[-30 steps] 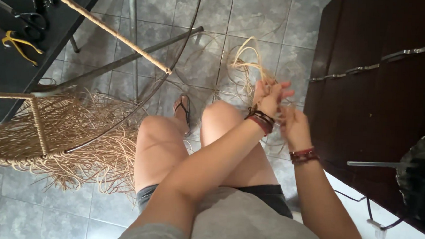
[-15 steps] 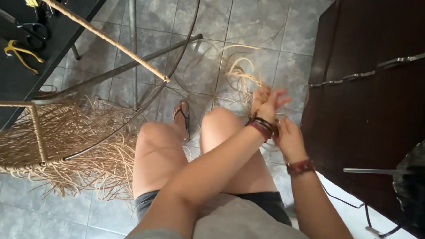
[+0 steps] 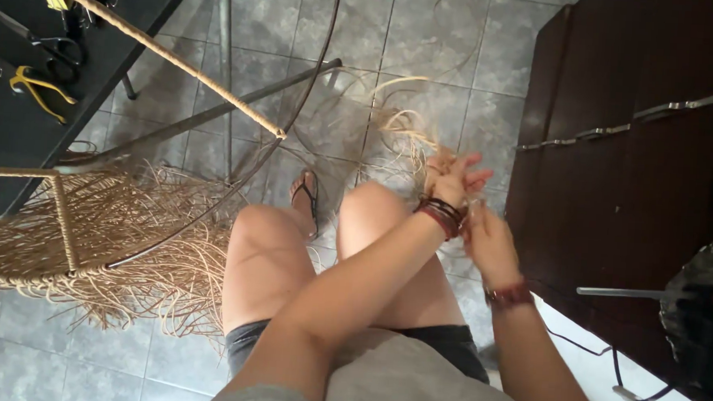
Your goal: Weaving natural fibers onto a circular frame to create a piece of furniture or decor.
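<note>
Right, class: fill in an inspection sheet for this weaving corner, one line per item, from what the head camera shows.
Surface: grey tiled floor.
Job's things: loose bundle of pale rattan strands; partly woven chair frame at left.
Clutter: yellow-handled pliers and scissors on a black table.
Grippers: left hand grips the strands; right hand is close below it, its grasp unclear.
Cables: thin black cable at lower right.
Surroundings: dark wooden cabinet at right.

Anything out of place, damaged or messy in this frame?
Nothing looks damaged. Loose fibre strands hang untidily from the half-woven frame, and a tangled bundle trails from the left hand near the right hand.
</note>
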